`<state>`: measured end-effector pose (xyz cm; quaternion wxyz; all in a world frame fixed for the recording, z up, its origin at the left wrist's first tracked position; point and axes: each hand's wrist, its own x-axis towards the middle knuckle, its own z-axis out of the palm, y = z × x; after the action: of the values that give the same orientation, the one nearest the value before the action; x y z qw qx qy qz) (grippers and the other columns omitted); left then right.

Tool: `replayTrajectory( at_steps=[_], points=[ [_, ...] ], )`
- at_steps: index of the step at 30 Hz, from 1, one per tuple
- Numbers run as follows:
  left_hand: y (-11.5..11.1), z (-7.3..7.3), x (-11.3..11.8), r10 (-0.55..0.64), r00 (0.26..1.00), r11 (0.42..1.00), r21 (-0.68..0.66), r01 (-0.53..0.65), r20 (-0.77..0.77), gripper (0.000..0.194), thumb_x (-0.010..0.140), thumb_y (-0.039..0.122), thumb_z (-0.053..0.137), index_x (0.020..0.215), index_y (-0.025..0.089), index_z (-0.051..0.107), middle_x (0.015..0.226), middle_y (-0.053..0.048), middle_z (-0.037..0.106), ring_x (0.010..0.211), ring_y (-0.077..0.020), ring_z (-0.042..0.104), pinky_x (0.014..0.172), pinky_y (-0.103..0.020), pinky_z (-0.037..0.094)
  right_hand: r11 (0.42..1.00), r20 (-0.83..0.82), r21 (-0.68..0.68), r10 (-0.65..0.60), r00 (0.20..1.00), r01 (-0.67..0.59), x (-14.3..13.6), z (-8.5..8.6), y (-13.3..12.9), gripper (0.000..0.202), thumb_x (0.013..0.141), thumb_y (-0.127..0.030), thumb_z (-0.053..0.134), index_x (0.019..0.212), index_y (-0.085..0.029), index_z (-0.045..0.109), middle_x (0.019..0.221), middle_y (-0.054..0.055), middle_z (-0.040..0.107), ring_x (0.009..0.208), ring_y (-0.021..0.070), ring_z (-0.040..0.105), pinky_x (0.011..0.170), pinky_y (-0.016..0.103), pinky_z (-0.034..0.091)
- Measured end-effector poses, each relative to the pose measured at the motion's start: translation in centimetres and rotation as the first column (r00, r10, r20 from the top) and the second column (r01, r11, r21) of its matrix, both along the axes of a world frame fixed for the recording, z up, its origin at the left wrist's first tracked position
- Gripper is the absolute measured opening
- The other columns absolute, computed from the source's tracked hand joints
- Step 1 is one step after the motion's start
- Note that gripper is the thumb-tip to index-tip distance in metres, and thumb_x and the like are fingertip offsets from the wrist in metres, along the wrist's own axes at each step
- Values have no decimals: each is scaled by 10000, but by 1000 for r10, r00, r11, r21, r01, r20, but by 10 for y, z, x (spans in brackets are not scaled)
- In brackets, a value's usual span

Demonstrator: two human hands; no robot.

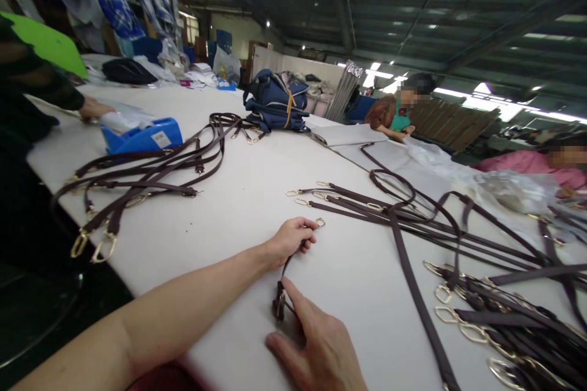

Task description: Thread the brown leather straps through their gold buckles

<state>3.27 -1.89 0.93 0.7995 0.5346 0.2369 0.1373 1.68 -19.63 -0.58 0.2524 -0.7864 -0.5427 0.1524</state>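
Observation:
My left hand (293, 241) is closed on a dark brown strap near its end, where a gold ring (320, 222) sticks out past the fingers. The strap runs down toward a dark bundle with a metal piece (279, 304) on the white table (238, 214). Beside that bundle is my right hand (323, 342), its index finger touching the strap and its thumb spread apart. Several brown straps with gold clasps (358, 203) lie just beyond my hands, and a pile of similar straps (513, 330) is at the right.
More straps (132, 186) lie at the left beside a blue box (147, 136). Folded navy bags (277, 101) stand at the table's far side. At the left, a person's hand (95, 108) reaches toward the box. Two other people sit at the right, near clear plastic (513, 189).

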Motion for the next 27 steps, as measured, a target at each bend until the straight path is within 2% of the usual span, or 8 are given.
replayTrajectory(
  at_steps=[4,7,10,12,16,22,24,27],
  points=[
    [0,-2,1,56,998,998,-8,-56,28,231,727,37,501,928,120,578,618,29,570,452,-42,449,435,-161,328,998,86,52,24,996,-28,-3,-7,3,594,792,-249,538,1380,-239,455,1031,83,703,798,252,686,702,337,569],
    [3,-5,2,98,994,995,-27,-96,41,200,743,52,529,926,127,556,620,33,566,447,-36,448,435,-156,334,991,90,130,20,996,-32,0,-9,3,583,768,-169,461,1348,-223,482,961,72,683,742,229,669,658,318,564],
    [7,-7,3,113,992,993,-43,-111,46,173,753,84,580,917,130,552,625,32,568,449,-35,453,435,-153,341,979,-85,204,33,996,-15,7,-5,3,570,729,-123,461,1283,-229,542,968,51,688,822,208,659,763,299,542],
    [9,-7,4,118,992,992,-47,-116,49,168,755,90,595,913,130,554,624,30,571,448,-35,456,435,-154,344,985,-249,171,6,969,38,14,-1,3,521,741,-145,492,1248,-233,575,861,15,680,755,185,629,720,279,517],
    [15,-7,4,143,988,989,-45,-140,63,173,754,90,614,909,130,549,613,25,575,445,-42,467,439,-162,345,980,-555,96,-93,827,174,24,3,0,439,745,-260,604,1182,-224,638,680,-41,562,603,133,516,577,245,428],
    [21,-5,3,177,981,984,-44,-174,80,212,737,85,619,928,140,545,627,23,596,468,-55,515,495,-173,395,971,-899,14,-92,428,238,31,24,-7,502,644,-300,761,1122,-212,637,616,-102,430,393,18,274,357,172,197],
    [20,-4,2,172,982,985,-36,-170,79,213,730,66,594,925,139,551,622,16,605,465,-59,515,501,-178,401,974,-925,4,-83,372,227,31,32,-9,456,627,-259,756,1063,-204,635,584,-120,414,368,5,246,344,163,166],
    [18,-3,2,167,983,986,-16,-166,76,217,715,50,571,915,134,564,628,4,616,469,-64,516,501,-182,398,981,-922,-11,-85,377,195,32,35,-9,421,607,-187,710,1014,-195,601,529,-134,434,346,9,238,332,159,151]
  ],
)
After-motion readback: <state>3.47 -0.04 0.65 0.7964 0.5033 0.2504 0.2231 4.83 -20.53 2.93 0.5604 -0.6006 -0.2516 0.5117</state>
